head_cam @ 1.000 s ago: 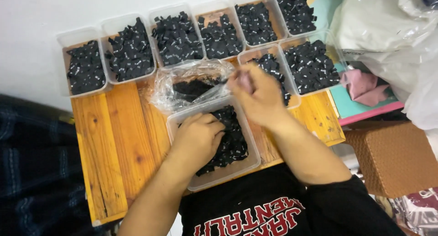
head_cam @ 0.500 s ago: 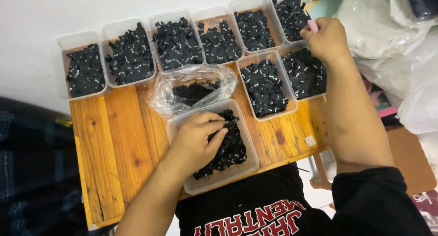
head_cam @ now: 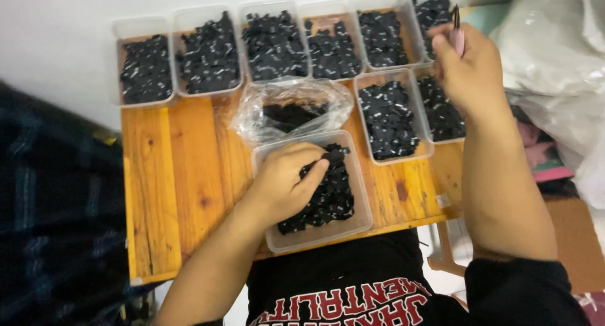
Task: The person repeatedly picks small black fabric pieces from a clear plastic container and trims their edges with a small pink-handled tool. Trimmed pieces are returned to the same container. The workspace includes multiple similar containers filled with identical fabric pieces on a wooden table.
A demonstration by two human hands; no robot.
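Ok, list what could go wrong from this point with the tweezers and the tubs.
1. The right hand holds pink tweezers over the far tubs; a piece pinched there could drop into the wrong tub, since the tubs stand edge to edge.
2. The near tub sits at the wooden board's front edge under the left hand; a push might slide it off.
3. The open plastic bag lies loosely among the tubs, so its pieces could spill.

Glossy varnished wood table [head_cam: 164,193], clear plastic tubs [head_cam: 315,238], crinkled, perhaps plastic, bag [head_cam: 252,115].
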